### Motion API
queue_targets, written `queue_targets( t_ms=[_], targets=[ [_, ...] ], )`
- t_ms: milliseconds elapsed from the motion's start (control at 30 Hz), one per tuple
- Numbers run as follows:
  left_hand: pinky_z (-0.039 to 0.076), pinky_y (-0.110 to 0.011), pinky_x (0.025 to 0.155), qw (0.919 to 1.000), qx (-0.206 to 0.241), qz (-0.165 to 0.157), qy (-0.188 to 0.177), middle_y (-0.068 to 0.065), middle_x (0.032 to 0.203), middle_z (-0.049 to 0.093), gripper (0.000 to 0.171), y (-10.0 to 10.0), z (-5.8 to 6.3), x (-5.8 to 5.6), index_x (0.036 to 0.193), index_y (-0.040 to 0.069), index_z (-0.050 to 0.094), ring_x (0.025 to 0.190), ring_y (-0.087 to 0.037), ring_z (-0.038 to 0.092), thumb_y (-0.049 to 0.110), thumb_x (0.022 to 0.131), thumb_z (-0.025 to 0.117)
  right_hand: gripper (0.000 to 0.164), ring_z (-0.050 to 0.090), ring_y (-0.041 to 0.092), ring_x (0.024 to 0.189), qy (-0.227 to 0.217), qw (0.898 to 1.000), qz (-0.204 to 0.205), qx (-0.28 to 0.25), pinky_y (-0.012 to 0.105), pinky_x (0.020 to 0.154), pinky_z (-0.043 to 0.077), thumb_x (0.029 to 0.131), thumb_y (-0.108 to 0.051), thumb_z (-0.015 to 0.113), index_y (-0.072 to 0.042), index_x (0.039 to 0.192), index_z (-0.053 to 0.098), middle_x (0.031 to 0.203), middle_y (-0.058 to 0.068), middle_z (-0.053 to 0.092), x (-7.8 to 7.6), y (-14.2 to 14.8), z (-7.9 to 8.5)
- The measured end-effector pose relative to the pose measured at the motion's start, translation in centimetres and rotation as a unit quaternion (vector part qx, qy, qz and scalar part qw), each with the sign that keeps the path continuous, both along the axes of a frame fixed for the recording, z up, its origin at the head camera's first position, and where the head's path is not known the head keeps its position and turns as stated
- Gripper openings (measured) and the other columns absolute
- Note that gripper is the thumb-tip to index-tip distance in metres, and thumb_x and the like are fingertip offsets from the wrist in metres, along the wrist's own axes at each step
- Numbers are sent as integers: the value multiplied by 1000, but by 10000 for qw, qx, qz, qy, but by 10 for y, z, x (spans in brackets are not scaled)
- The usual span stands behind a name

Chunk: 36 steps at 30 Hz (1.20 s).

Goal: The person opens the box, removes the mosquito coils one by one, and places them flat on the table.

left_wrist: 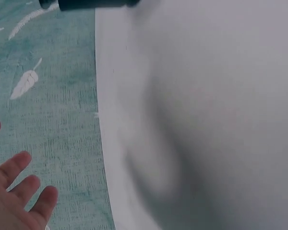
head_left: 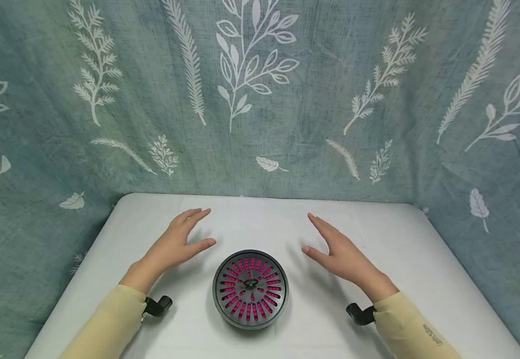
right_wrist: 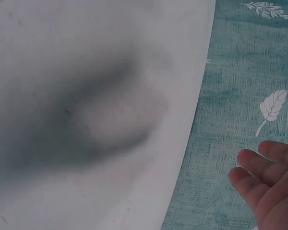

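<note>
A round, dark grey container (head_left: 251,321) with a slotted lid sits on the white table in the head view. Bright pink shows through the slots, and a small dark knob (head_left: 251,283) stands at the lid's centre. My left hand (head_left: 176,244) hovers beyond and left of the container, fingers extended and thumb apart, holding nothing. On the other side, my right hand (head_left: 342,252) is held likewise, palm facing inward and free of any object. Both hands cast shadows on the table. Fingertips of the left hand (left_wrist: 19,196) and right hand (right_wrist: 269,184) show in the wrist views.
The white table (head_left: 260,214) has rounded far corners. A green cloth (head_left: 152,89) with white leaf prints hangs behind and at both sides. Each forearm carries a small black wrist camera (head_left: 157,305). A dark object (left_wrist: 93,4) cuts into the left wrist view's top edge.
</note>
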<state>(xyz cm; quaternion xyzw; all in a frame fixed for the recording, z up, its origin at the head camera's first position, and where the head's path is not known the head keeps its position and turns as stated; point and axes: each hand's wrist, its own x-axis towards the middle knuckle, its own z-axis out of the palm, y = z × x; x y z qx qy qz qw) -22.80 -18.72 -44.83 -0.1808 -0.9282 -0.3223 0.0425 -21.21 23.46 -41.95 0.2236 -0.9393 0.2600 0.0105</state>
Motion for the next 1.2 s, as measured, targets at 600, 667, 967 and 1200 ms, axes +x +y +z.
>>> queue_targets(
  t_ms=[600, 667, 967, 1200],
  targets=[
    [42, -54, 108, 9970, 489, -554, 210, 6, 148, 39, 77, 27, -17, 38, 153, 40, 33, 137, -22, 37, 63, 87, 64, 83, 53, 23, 128, -872, 9933, 231, -719, 49, 104, 49, 88, -57, 67, -41, 156, 21, 154, -4, 37, 38, -15, -42],
    [43, -52, 108, 9968, 517, -582, 201, 7, 147, 40, 75, 30, -16, 42, 152, 39, 35, 136, -20, 38, 63, 87, 63, 84, 53, 23, 128, -1027, 9889, 316, -1022, 47, 105, 48, 88, -51, 70, -39, 156, 23, 154, -1, 38, 42, -16, -46],
    [44, -46, 108, 9943, 606, -876, 100, 20, 142, 42, 68, 44, -12, 53, 147, 42, 41, 134, -10, 39, 64, 86, 64, 92, 47, 32, 132, -1987, 9347, 881, -2813, 42, 107, 46, 87, -16, 78, -31, 158, 22, 154, 17, 35, 56, -21, -70],
    [46, -46, 106, 9892, 803, -1163, 395, 17, 138, 46, 64, 55, -10, 57, 138, 28, 56, 131, -11, 42, 58, 84, 71, 100, 43, 34, 135, -3034, 8362, 984, -4461, 44, 106, 47, 80, 10, 75, -19, 159, 19, 156, 22, 28, 61, -29, -86]
  ],
)
